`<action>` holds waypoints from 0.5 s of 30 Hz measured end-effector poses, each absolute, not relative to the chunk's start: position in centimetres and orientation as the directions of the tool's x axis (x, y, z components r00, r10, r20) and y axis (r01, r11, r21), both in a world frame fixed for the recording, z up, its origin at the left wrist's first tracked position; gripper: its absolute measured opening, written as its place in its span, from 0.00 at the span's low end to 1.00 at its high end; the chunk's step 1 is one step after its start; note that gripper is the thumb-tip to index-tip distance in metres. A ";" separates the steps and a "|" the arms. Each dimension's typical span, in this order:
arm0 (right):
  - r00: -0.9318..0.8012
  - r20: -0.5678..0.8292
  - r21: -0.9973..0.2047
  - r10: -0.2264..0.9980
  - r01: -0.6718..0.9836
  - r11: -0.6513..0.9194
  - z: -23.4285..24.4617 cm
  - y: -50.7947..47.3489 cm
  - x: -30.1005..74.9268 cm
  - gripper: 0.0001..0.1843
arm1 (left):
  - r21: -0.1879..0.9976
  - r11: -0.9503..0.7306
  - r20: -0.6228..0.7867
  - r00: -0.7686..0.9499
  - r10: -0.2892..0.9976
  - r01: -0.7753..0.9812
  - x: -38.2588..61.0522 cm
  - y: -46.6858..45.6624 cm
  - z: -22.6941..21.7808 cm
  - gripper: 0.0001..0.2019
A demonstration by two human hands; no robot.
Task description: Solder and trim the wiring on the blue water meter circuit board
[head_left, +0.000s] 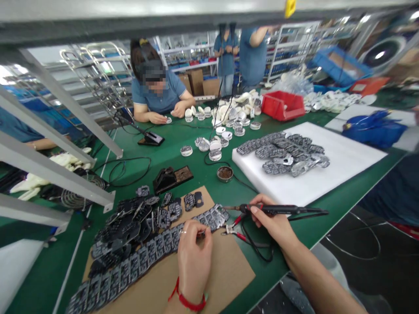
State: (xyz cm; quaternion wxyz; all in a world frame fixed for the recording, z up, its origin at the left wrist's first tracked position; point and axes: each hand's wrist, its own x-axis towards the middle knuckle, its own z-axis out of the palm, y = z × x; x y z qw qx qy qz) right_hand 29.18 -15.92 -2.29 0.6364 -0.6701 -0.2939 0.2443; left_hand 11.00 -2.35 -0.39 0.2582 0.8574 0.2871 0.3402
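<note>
My right hand (270, 220) is closed around the black handle of a soldering iron (281, 209), whose tip points left to the far end of a long row of small circuit boards (142, 260). Close beside that end, my left hand (194, 250) is pinched over the row; what its fingertips hold is hidden. The row lies slantwise on a brown cardboard sheet (231, 266). Red-handled cutters (240, 236) rest on the cardboard's right edge, under the iron. A heap of loose dark boards (127, 222) is piled behind the row.
Beyond the cardboard stand an iron holder (163, 179) and a small round tin (225, 173). Stacked boards (284, 150) lie on a white foam slab (347, 157). A red bin (283, 106) and white round parts (215, 146) are farther back. A co-worker (160, 96) sits opposite.
</note>
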 end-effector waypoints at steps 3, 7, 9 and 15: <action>0.710 0.063 -0.997 0.701 0.070 0.019 -2.5 -15.7 29.3 0.14 | 0.590 -0.749 0.490 0.603 0.629 0.302 10.8 -1.7 -1.1 0.06; 0.723 0.106 -0.994 0.682 0.100 0.048 -2.6 -15.5 29.3 0.15 | 0.509 -0.822 0.568 0.617 0.544 0.257 10.9 -0.8 -1.9 0.06; 0.728 0.112 -0.993 0.676 0.098 0.059 -2.6 -15.5 29.2 0.15 | 0.499 -0.836 0.602 0.604 0.523 0.227 11.0 -0.8 -2.1 0.07; 0.742 0.115 -0.993 0.661 0.085 0.078 -2.7 -15.5 29.2 0.15 | 0.596 -0.776 0.621 0.495 0.608 0.206 11.5 -1.4 -2.6 0.09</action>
